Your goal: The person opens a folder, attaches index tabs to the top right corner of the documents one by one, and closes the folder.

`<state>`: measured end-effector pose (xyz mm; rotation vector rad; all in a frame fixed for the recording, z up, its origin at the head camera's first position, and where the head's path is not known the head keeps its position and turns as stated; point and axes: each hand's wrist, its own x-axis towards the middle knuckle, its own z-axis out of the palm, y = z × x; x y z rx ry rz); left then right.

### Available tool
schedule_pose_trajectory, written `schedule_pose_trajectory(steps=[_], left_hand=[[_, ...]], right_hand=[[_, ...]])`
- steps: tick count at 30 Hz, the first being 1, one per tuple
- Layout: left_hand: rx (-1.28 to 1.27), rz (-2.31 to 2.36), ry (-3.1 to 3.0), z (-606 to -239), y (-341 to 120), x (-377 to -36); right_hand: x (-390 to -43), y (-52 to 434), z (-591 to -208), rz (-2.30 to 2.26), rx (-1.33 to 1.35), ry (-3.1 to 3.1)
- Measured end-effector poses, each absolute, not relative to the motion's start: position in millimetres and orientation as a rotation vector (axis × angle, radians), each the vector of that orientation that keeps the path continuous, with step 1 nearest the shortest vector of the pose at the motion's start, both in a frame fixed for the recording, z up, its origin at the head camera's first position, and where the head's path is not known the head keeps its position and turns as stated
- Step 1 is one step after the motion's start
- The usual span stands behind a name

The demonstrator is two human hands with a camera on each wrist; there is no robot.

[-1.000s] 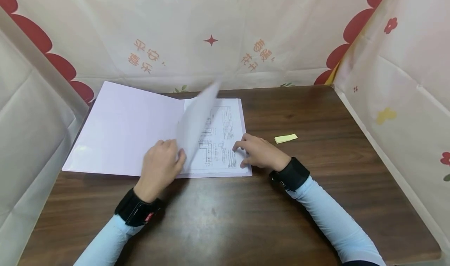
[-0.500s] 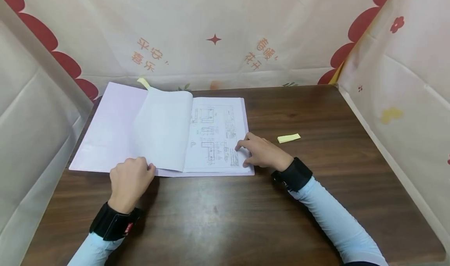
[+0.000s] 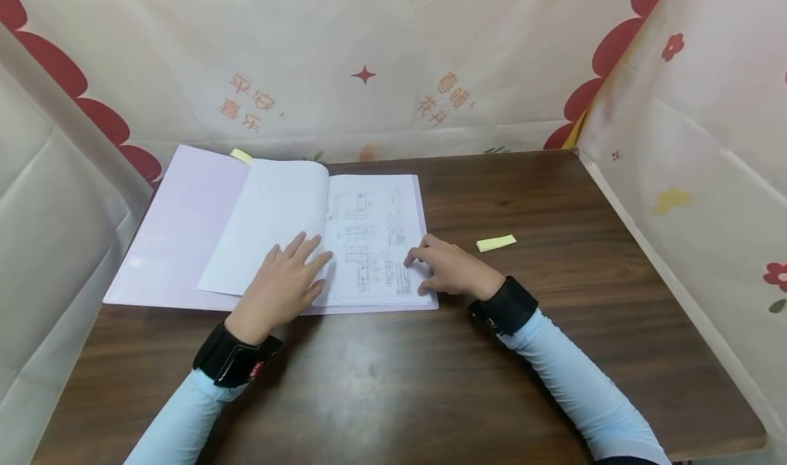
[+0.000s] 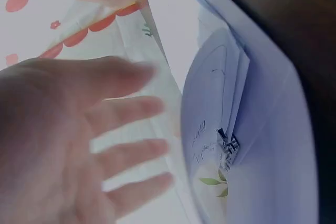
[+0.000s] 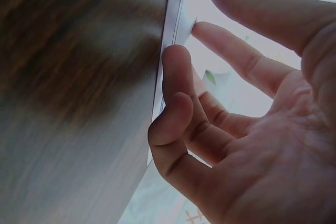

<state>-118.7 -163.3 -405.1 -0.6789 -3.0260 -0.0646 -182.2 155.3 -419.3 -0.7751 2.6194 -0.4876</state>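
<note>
Lying open left of centre, a lilac folder shows a page of drawings. Lower centre, a person's left hand spreads its fingers wide at the fold; the right hand, fingers loosely bent, touches the folder's right edge. A yellow slip lies centre right.

Folder on table, 1 paper slip to its right, curtain behind.
</note>
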Motion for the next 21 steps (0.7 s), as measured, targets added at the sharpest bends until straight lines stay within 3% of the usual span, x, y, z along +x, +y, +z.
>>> schedule_pose_trajectory(steps=[16,21], left_hand=[[-0.497,0.019,-3.195,-396.0,-149.9,-136.0],[-0.666,-0.007,-3.080,-393.0,-127.2,-139.4]], right_hand=[[-183.0,157.3,-419.3,-0.476,-0.763,2.649],[-178.5,155.8,-417.7,-0.457,-0.792,2.661]])
